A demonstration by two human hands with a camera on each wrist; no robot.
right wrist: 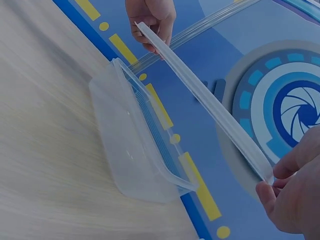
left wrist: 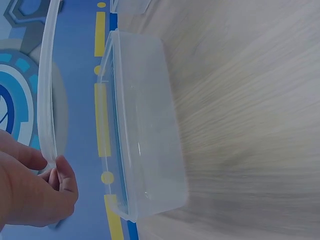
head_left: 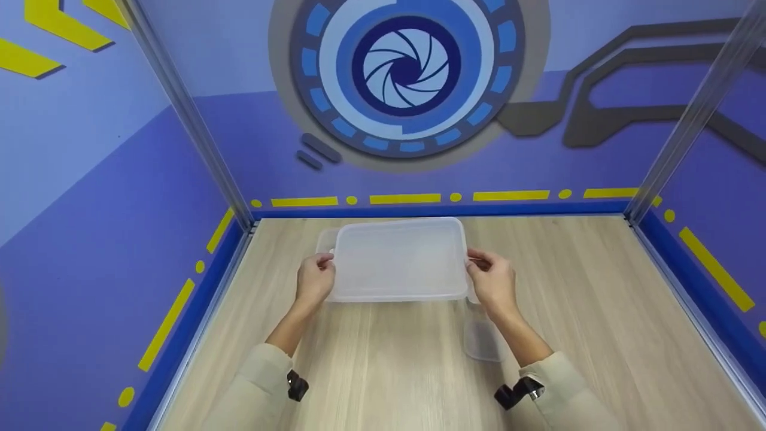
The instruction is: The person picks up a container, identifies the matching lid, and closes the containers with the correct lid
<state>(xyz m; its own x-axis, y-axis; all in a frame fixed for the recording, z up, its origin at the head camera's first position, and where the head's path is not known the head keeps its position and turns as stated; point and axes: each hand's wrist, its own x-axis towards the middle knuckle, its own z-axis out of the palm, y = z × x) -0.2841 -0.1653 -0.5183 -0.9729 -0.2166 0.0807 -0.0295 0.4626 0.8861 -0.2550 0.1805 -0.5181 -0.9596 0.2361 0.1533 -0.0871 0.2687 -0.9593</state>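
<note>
A translucent white plastic lid (head_left: 401, 260) is held in the air between both hands, roughly level. My left hand (head_left: 315, 279) pinches its left edge between thumb and fingers. At the right edge, my right hand (head_left: 492, 282) grips the lid the same way. Beneath it, apart from the lid, a clear rectangular plastic container (left wrist: 150, 125) stands on the table with its open top facing up. From the head view the lid hides most of this container. The right wrist view shows the container (right wrist: 132, 145) below the tilted-looking lid (right wrist: 205, 100), with both hands at its ends.
A smaller clear plastic piece (head_left: 483, 340), perhaps another container, lies on the wooden table (head_left: 395, 365) under the right forearm. Purple printed walls (head_left: 239, 143) enclose the table at the back and sides, with metal posts (head_left: 197, 126) at the corners.
</note>
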